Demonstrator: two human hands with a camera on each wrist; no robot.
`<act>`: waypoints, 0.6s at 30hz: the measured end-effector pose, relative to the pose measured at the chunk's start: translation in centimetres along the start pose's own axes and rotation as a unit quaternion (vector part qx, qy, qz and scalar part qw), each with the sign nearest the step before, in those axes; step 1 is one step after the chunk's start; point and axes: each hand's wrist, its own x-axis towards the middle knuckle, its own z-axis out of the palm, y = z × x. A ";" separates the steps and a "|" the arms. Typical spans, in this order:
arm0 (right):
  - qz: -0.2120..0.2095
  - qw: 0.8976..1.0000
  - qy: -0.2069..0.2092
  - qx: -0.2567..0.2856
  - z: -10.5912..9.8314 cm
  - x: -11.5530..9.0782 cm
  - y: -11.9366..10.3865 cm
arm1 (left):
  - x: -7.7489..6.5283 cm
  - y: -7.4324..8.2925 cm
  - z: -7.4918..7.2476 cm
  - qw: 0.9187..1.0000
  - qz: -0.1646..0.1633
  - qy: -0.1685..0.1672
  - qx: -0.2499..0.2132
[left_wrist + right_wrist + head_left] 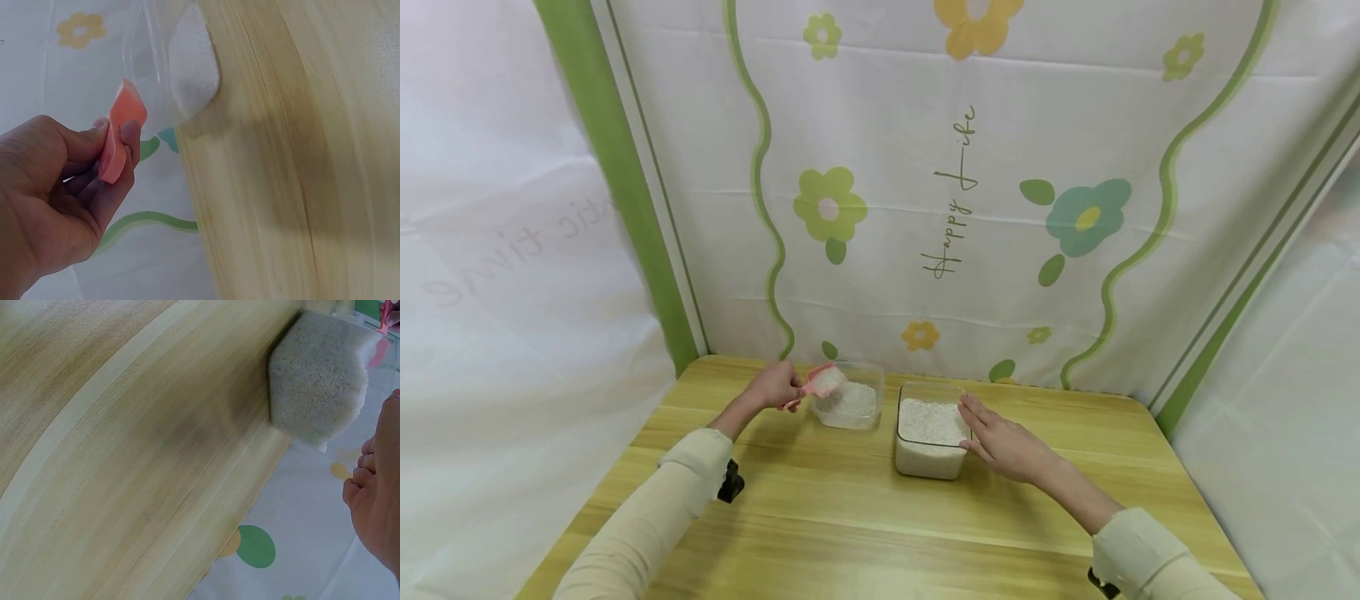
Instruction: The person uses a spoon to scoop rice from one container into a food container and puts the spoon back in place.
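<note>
My left hand [777,386] grips the handle of a pink scoop [115,153]. White rice [830,379] lies in the scoop, which is held over a small clear plastic container [877,423] at the back of the table. Rice [855,400] also covers the bottom of that container. Right of it stands a larger clear container [898,442], filled well up with rice [319,375]. My right hand [1007,443] rests against this container's right side and rim, its fingers fairly straight.
Both containers stand on a wooden table [850,533] near its far edge. A white curtain [880,250] printed with flowers hangs behind, and white sheets [497,333] close off the sides.
</note>
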 end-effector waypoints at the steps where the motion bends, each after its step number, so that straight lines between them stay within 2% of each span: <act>1: 0.000 1.000 0.001 0.001 0.0 0.0 0.0 | 0.0 0.0 0.0 1.000 -0.002 0.002 0.005; 7: -0.002 1.000 0.005 0.000 0.1 0.0 0.1 | -0.1 0.5 0.2 0.999 0.001 0.017 0.047; 18: -0.003 1.000 0.005 0.001 0.1 0.0 0.1 | -0.3 1.3 0.8 0.991 0.022 0.050 0.120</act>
